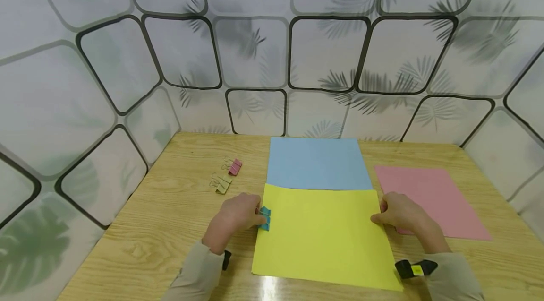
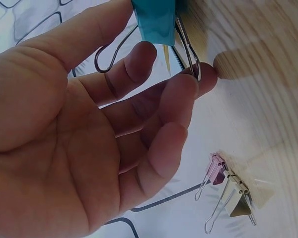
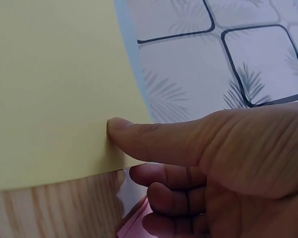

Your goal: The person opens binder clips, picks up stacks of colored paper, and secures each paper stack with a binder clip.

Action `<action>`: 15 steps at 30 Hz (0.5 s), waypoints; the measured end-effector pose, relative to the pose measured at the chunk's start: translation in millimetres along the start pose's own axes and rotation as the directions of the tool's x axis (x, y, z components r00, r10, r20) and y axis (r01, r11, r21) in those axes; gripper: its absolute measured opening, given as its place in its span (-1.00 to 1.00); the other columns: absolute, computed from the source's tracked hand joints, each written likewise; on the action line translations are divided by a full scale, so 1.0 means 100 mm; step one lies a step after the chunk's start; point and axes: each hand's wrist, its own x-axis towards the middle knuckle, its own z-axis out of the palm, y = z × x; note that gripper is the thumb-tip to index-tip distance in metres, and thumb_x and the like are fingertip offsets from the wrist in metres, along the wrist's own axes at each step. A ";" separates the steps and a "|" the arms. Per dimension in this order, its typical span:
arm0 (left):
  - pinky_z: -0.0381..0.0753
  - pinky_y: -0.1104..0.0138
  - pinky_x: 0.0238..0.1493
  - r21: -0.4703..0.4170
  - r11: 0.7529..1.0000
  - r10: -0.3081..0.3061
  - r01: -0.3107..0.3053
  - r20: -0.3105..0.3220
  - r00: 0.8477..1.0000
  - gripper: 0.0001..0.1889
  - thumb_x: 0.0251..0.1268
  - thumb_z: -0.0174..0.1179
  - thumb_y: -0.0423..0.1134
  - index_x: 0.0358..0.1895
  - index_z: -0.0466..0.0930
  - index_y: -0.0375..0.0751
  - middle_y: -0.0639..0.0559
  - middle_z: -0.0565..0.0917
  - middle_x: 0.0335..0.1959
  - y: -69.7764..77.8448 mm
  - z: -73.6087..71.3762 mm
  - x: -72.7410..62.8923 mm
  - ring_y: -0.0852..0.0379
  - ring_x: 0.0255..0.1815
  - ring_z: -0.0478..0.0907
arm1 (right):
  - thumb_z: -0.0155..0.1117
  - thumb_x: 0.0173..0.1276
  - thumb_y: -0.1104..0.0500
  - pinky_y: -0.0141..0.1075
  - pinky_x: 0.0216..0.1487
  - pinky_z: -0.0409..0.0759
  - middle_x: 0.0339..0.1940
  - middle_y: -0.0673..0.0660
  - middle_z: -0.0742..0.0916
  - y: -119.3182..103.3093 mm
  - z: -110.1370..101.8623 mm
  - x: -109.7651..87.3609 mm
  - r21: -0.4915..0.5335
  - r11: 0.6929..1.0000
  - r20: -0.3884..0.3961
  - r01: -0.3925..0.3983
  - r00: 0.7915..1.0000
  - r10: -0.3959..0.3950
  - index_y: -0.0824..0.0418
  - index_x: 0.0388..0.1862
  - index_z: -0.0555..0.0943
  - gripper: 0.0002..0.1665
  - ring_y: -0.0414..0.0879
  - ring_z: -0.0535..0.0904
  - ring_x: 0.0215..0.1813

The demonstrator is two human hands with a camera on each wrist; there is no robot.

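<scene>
A sheet of yellow paper (image 1: 323, 239) covers the front part of a light blue sheet (image 1: 316, 164). On its left edge sits a teal binder clip (image 1: 265, 219), which my left hand (image 1: 239, 216) holds. From the left wrist, the teal clip (image 2: 156, 22) shows its wire handles beside the thumb and fingers of the left hand (image 2: 84, 129). My right hand (image 1: 403, 216) pinches the yellow paper's right edge. In the right wrist view the thumb of that hand (image 3: 213, 153) lies on top of the yellow paper (image 3: 49, 94), with curled fingers below the edge.
A pink binder clip (image 1: 235, 167) and a pale yellow binder clip (image 1: 223, 184) lie left of the sheets on the wooden table (image 1: 140, 244). To the right lies a pink sheet (image 1: 442, 202), partly behind my right hand. A patterned curtain (image 1: 255, 64) surrounds the table's back and sides.
</scene>
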 end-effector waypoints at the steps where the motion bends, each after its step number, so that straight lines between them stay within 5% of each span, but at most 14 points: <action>1: 0.17 0.38 -0.59 0.005 1.000 0.002 -0.002 -0.002 1.000 -0.65 0.25 0.38 -0.16 -0.53 0.37 -0.12 0.10 0.33 -0.63 0.00 0.00 0.00 0.19 -0.62 0.25 | 0.44 0.23 0.13 -0.31 -0.58 0.34 -0.66 0.03 0.45 0.00 0.00 0.00 -0.005 1.000 -0.001 0.005 1.000 -0.005 0.21 -0.54 0.44 -0.65 -0.15 0.36 -0.68; 15: 0.07 0.41 -0.61 0.043 0.999 -0.001 0.002 -0.024 1.000 -0.56 0.22 0.40 -0.17 -0.62 0.28 -0.12 0.14 0.17 -0.70 0.00 0.03 0.01 0.22 -0.66 0.12 | 0.44 0.24 0.13 -0.34 -0.63 0.34 -0.68 0.02 0.51 -0.03 0.00 -0.04 -0.013 1.000 -0.004 -0.009 1.000 0.009 0.20 -0.54 0.51 -0.69 -0.18 0.37 -0.71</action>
